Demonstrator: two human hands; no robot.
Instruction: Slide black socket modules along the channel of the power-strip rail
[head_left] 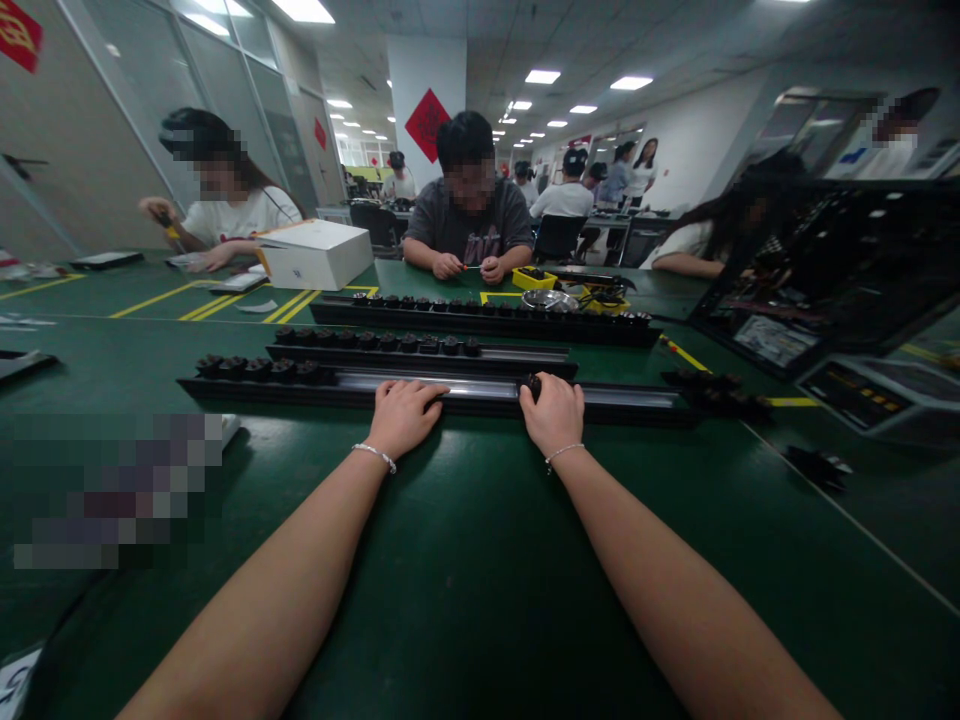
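The nearest long black rail (630, 398) lies crosswise on the green table, with several dark parts (259, 370) in its left section. My left hand (403, 415) rests on the rail's front edge just left of the middle, its fingers apart and nothing in it. Farther right, my right hand (553, 410) is closed on a small black part (534, 384) at the rail. Behind it lie a second rail (525, 354) and a third rail (405, 315), both bearing rows of dark parts.
Loose black parts (720, 390) lie by the rail's right end, near a grey device (885, 400) and a black open case (825, 270). A white box (319, 254) and yellow trays (535, 278) stand farther back. Other people sit across the table.
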